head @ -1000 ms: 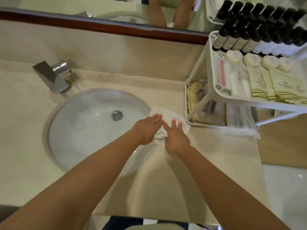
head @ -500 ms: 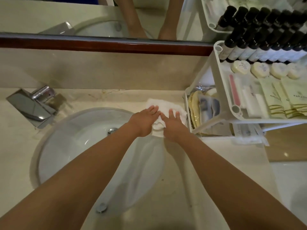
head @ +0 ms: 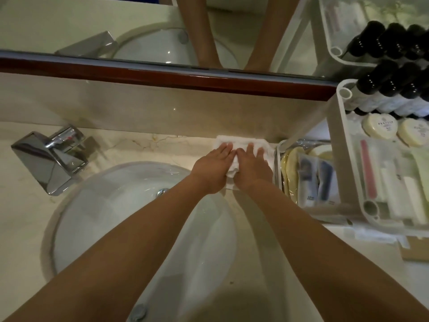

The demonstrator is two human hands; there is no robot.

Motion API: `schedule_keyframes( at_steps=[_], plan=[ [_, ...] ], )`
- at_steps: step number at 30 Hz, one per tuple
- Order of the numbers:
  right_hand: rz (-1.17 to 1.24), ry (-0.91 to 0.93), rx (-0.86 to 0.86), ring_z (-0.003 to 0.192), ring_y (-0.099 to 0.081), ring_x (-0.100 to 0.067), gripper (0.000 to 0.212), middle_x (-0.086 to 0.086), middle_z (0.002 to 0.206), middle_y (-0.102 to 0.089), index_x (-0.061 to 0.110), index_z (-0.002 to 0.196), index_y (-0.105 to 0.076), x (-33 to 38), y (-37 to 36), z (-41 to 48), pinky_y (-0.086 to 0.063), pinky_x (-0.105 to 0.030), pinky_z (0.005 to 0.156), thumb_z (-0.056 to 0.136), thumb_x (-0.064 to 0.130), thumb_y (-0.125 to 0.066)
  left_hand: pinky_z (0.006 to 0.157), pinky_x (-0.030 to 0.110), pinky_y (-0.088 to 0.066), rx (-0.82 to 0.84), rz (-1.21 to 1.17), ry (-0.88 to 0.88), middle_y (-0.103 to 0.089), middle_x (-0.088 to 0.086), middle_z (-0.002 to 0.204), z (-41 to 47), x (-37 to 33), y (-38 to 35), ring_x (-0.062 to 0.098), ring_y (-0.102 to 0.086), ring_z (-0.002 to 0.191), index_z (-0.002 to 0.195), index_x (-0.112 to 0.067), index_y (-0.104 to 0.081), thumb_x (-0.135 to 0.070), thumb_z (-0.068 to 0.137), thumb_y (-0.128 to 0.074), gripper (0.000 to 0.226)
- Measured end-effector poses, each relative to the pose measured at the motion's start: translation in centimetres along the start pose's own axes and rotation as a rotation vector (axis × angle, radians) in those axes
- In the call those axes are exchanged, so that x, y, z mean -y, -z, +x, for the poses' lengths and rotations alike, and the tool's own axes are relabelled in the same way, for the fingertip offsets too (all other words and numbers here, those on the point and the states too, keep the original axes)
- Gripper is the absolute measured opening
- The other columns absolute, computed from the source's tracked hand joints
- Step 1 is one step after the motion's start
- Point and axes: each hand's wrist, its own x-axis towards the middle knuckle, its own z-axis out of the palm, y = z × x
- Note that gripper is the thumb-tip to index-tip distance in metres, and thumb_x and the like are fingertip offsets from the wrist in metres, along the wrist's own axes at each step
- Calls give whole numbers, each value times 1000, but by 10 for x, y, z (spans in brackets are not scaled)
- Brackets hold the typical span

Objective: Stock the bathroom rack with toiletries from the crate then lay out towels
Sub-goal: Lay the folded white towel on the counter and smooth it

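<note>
Both hands lie flat on a small white folded towel (head: 241,145). The towel rests on the pale marble table (head: 139,145), at the back edge next to the wall, between the round white sink basin (head: 116,217) and the white plastic two-level rack (head: 343,135). The left hand (head: 212,165) has its fingers stretched and close together, palm down on the left part of the towel. The right hand (head: 251,166) presses the right part, fingers slightly spread. The two hands touch each other at the thumbs. On the upper level of the rack stand small bottles with black caps (head: 390,89), and in front of them round cream soaps (head: 379,126). The chrome angular faucet (head: 50,159) stands to the left of the basin.
</note>
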Motion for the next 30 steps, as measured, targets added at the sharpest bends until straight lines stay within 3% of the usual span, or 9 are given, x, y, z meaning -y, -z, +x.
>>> schedule_keyframes(
  at_steps=[7, 11, 21, 30],
  plan=[
    [-19, 46, 46, 148, 6, -34, 58, -3, 163, 4, 25, 151, -19, 15, -1, -3, -22, -48, 117, 98, 25, -44, 116, 25, -12, -1, 9, -3, 0, 2, 162, -10, 16, 8, 14, 1, 149, 154, -15, -8, -7, 94, -38, 68],
    [-22, 102, 69, 148, 7, -34, 60, -3, 163, 5, 27, 152, -17, 46, -6, -5, -20, -47, 117, 98, 29, -43, 118, 27, -13, 0, 12, 29, 0, 3, 162, -31, 47, 13, 14, 1, 149, 154, -14, -8, -12, 95, -38, 66],
    [-116, 183, 43, 147, 9, -38, 64, -9, 162, 11, 23, 154, -8, 123, -25, -4, -11, -49, 119, 99, 31, -40, 116, 26, -16, -37, 11, 118, 6, 1, 162, -72, 111, 24, 13, 5, 148, 154, -17, -4, 1, 89, -43, 78],
    [-133, 314, 18, 147, 12, -37, 70, -10, 161, 14, 23, 154, -6, 188, -43, 2, -3, -50, 120, 97, 28, -46, 121, 29, -5, -125, 61, 248, 9, 5, 161, -117, 159, 19, 16, 9, 148, 153, -13, 0, -3, 91, -41, 75]
  ],
)
